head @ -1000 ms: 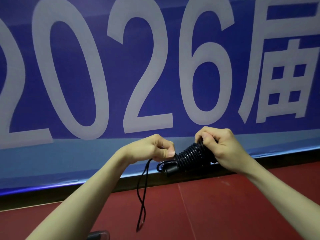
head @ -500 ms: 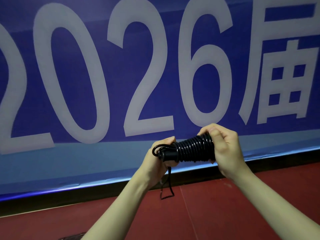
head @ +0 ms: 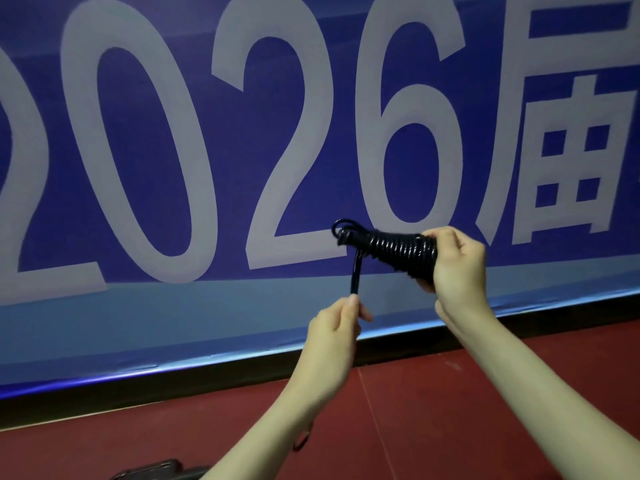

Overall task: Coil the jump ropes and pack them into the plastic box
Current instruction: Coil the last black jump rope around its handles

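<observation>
Before the blue banner (head: 138, 323), the right hand (head: 457, 268) grips the coiled black jump rope (head: 398, 249); below it, the left hand (head: 334, 329) pinches the rope's loose doubled end, pulled taut.

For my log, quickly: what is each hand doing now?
Left hand: pinches the rope's loose end.
Right hand: grips the coiled jump rope.

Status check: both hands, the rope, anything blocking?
Right hand grips coiled black jump rope. Left hand pinches loose rope end, pulled down taut. Plastic box not in view. Nothing in the way.
</observation>
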The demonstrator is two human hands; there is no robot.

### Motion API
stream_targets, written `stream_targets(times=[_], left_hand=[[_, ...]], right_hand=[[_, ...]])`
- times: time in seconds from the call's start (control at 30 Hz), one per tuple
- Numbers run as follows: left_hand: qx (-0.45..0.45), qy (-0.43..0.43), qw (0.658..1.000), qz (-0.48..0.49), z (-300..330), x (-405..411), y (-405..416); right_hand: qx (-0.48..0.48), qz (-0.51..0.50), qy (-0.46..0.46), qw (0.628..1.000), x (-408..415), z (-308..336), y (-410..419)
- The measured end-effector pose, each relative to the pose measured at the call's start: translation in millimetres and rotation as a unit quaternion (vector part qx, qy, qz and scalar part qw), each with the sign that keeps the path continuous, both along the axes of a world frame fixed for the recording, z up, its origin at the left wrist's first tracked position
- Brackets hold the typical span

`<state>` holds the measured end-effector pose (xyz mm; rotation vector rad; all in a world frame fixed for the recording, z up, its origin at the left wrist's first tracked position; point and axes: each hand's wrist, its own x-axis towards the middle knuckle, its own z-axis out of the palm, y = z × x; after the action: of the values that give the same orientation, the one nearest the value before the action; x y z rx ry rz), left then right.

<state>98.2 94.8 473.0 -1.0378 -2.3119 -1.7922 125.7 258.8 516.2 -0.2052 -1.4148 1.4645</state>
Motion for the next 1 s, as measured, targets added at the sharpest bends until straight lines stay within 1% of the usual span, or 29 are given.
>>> stream_targets(times=[0.07, 0.1, 0.13, 0.17, 0.2, 0.23, 0.27, 0.3, 0.33, 0.37, 0.47, 0.57, 0.67, 0.83, 0.87, 0.93, 1.0], left_hand=[[-0.052, 0.056, 0.996, 0.041, -9, 4, -4], [-0.083, 0.092, 0.99, 0.065, -11, 5, -5], [-0.13, 0.143, 0.976, 0.099, -14, 3, -6], [-0.183, 0.209, 0.95, 0.144, -15, 1, -6], [-0.212, 0.28, 0.917, 0.189, -13, 0, -6], [-0.242, 0.337, 0.886, 0.207, -10, 0, -7], [-0.296, 0.36, 0.864, 0.192, -4, 2, -8], [-0.329, 0.398, 0.836, 0.186, 1, 2, -8], [-0.329, 0.431, 0.818, 0.19, 3, -1, -7], [-0.328, 0.447, 0.809, 0.195, 4, -4, -7], [-0.334, 0.486, 0.78, 0.211, 21, -2, -11], [-0.343, 0.516, 0.752, 0.227, 36, 1, -16], [-0.326, 0.533, 0.749, 0.22, 46, -4, -21], [-0.298, 0.524, 0.772, 0.2, 64, -18, -29], [-0.298, 0.514, 0.78, 0.193, 68, -20, -31], [-0.295, 0.481, 0.81, 0.161, 78, -24, -32], [-0.276, 0.459, 0.835, 0.13, 83, -26, -31]], right_hand=[[0.011, -0.017, -0.011, 1.0, -2, 4, 8], [0.027, -0.029, -0.016, 0.999, -5, 4, 10], [0.04, -0.042, -0.02, 0.998, -7, 3, 11], [0.05, -0.059, -0.025, 0.997, -9, 2, 12], [0.063, -0.073, -0.034, 0.995, -11, 0, 12], [0.081, -0.085, -0.044, 0.992, -13, -2, 11], [0.1, -0.095, -0.052, 0.989, -15, -3, 11], [0.115, -0.102, -0.056, 0.986, -16, -4, 11], [0.13, -0.108, -0.062, 0.984, -17, -5, 11], [0.142, -0.114, -0.07, 0.981, -17, -6, 11], [0.189, -0.123, -0.071, 0.972, -16, -8, 12], [0.256, -0.135, -0.059, 0.955, -17, -11, 12], [0.316, -0.143, -0.042, 0.937, -17, -14, 12], [0.394, -0.126, -0.02, 0.91, -13, -12, 13], [0.409, -0.113, -0.015, 0.905, -12, -11, 13], [0.428, -0.083, -0.006, 0.9, -8, -10, 12], [0.424, -0.056, -0.009, 0.904, -5, -9, 10]])
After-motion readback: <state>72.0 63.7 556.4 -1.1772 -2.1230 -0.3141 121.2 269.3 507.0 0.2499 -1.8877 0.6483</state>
